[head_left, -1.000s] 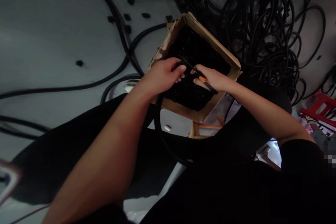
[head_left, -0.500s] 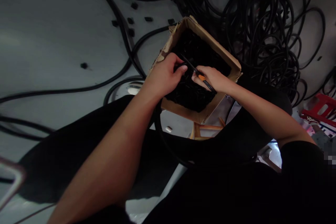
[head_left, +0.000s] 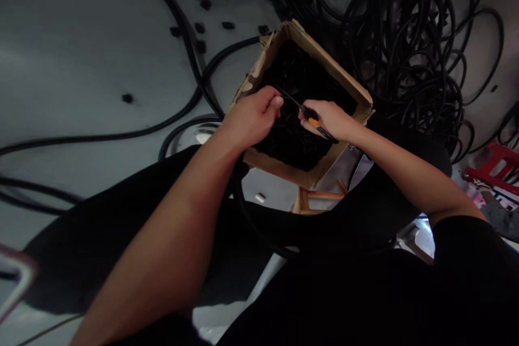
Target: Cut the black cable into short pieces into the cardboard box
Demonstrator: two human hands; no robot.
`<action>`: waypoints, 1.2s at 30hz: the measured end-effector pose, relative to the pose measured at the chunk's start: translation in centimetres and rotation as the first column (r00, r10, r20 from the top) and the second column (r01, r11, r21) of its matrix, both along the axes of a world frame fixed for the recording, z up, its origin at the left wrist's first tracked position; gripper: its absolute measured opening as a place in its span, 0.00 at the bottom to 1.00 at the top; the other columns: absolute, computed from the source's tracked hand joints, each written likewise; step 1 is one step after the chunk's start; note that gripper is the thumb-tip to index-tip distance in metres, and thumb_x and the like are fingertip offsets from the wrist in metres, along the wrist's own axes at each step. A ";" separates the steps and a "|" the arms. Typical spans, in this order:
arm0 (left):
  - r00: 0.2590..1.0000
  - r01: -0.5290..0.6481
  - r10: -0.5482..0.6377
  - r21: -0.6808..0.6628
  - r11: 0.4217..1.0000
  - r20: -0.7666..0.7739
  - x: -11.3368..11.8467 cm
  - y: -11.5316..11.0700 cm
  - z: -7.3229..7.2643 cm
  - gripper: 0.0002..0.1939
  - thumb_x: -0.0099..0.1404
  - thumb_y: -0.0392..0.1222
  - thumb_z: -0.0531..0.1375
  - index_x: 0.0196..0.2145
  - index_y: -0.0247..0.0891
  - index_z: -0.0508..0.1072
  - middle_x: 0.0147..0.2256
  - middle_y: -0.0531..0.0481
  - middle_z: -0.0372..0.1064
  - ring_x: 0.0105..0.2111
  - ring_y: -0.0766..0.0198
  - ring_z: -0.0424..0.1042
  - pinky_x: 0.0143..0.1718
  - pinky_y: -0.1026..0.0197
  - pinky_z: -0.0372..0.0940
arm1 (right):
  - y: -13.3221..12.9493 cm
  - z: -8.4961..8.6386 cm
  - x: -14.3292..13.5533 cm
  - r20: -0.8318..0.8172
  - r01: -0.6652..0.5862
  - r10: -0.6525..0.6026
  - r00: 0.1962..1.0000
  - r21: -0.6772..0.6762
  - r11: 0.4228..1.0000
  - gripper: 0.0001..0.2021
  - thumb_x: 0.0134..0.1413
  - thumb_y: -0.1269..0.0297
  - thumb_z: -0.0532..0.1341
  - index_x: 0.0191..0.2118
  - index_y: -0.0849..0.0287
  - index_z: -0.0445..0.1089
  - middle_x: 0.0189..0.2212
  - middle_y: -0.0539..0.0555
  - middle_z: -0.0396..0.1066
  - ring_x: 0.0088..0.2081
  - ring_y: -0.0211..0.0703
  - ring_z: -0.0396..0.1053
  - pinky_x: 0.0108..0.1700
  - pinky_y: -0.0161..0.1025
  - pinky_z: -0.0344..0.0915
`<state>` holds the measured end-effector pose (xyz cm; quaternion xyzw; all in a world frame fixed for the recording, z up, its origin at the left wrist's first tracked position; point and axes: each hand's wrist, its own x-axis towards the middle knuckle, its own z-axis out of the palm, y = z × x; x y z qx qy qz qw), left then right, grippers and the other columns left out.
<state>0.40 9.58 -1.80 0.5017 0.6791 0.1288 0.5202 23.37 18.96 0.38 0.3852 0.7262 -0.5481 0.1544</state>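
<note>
My left hand (head_left: 254, 118) is closed over the near left side of a cardboard box (head_left: 336, 67), its fingers curled round the black rubber cord (head_left: 245, 203) that loops up from my lap. The end of the cord is mostly hidden by the fingers. In my right hand (head_left: 333, 120) is a pair of scissors (head_left: 315, 122) with black and orange handles. Their blades point left, close to my left fingertips; whether they are parted is too dark to tell. Under both hands, the box holds a heap of short black cut pieces (head_left: 294, 146).
A large tangle of black cord (head_left: 405, 38) lies beyond and right of the box. Loose black pieces (head_left: 228, 25) and long cord runs lie on the grey floor (head_left: 89, 75) at left. A wooden stool (head_left: 320, 194) shows beneath the box, and a red plastic stool (head_left: 497, 165) at far right.
The fingers of my left hand have closed and drawn slightly back to the left, hiding the cord end that showed before. My right hand with the scissors has barely moved.
</note>
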 end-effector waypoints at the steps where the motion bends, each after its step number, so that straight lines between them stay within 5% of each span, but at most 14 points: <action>1: 1.000 0.006 -0.006 -0.017 1.000 -0.006 -0.1 0.1 0.1 0.14 0.85 0.52 0.53 0.45 0.44 0.73 0.38 0.45 0.78 0.40 0.48 0.77 0.45 0.51 0.67 | 0.0 0.0 0.0 -0.006 0.001 -0.001 1.000 -0.007 1.000 0.07 0.71 0.64 0.66 0.50 0.56 0.78 0.43 0.54 0.82 0.45 0.48 0.79 0.50 0.42 0.68; 4: 1.000 0.027 -0.027 0.001 1.000 -0.002 -0.4 0.3 0.3 0.13 0.84 0.48 0.54 0.39 0.44 0.69 0.36 0.45 0.75 0.38 0.51 0.75 0.43 0.52 0.64 | 0.2 0.1 0.3 -0.045 -0.011 0.008 0.999 -0.055 0.998 0.10 0.69 0.64 0.66 0.52 0.56 0.78 0.46 0.54 0.83 0.46 0.48 0.79 0.52 0.42 0.69; 8: 0.975 0.022 -0.021 -0.003 1.000 0.222 -0.3 0.3 0.7 0.19 0.87 0.52 0.54 0.36 0.43 0.69 0.32 0.49 0.69 0.31 0.57 0.69 0.37 0.57 0.64 | 0.7 0.0 0.7 -0.168 -0.028 0.009 0.986 -0.112 0.993 0.11 0.68 0.64 0.66 0.54 0.57 0.75 0.52 0.56 0.83 0.50 0.47 0.78 0.57 0.42 0.70; 13: 0.889 -0.129 0.196 -0.184 0.974 0.414 -0.2 0.6 2.5 0.18 0.90 0.50 0.54 0.41 0.40 0.72 0.32 0.53 0.63 0.28 0.65 0.60 0.29 0.64 0.58 | 0.6 0.0 0.7 -0.201 -0.003 -0.013 0.979 -0.081 0.997 0.08 0.68 0.67 0.64 0.51 0.57 0.72 0.43 0.51 0.78 0.44 0.43 0.72 0.51 0.40 0.66; 18: 0.828 -0.217 0.341 -0.306 0.927 0.445 -0.3 0.9 3.6 0.17 0.88 0.54 0.62 0.44 0.39 0.73 0.32 0.53 0.62 0.28 0.66 0.58 0.27 0.68 0.56 | 0.9 0.3 1.0 -0.194 -0.038 0.034 0.980 -0.015 0.999 0.09 0.66 0.70 0.65 0.50 0.58 0.73 0.39 0.49 0.75 0.41 0.42 0.70 0.49 0.41 0.64; 26: 0.795 -0.066 0.229 -0.295 0.953 0.561 -0.1 0.4 2.4 0.26 0.81 0.66 0.68 0.42 0.38 0.77 0.30 0.53 0.62 0.25 0.67 0.57 0.23 0.66 0.54 | 2.0 -0.3 1.5 -0.295 -0.139 0.112 0.949 -0.070 0.988 0.11 0.65 0.69 0.65 0.52 0.57 0.72 0.46 0.52 0.78 0.46 0.43 0.72 0.53 0.41 0.67; 32: 0.855 -0.206 0.271 -0.190 0.960 0.442 -0.6 0.2 1.4 0.22 0.85 0.64 0.62 0.49 0.41 0.78 0.32 0.52 0.67 0.23 0.65 0.61 0.23 0.63 0.56 | 2.0 0.7 1.2 -0.119 0.029 -0.046 0.992 -0.144 0.989 0.10 0.68 0.68 0.64 0.52 0.56 0.71 0.35 0.47 0.71 0.36 0.42 0.69 0.44 0.40 0.67; 36: 0.869 -0.257 0.309 -0.180 0.949 0.387 -0.6 0.3 0.9 0.17 0.84 0.55 0.62 0.43 0.41 0.78 0.33 0.48 0.71 0.29 0.61 0.69 0.31 0.61 0.66 | 1.6 0.6 1.6 -0.057 0.047 -0.056 0.997 -0.146 0.988 0.13 0.69 0.67 0.64 0.56 0.57 0.69 0.40 0.50 0.74 0.39 0.43 0.72 0.48 0.41 0.70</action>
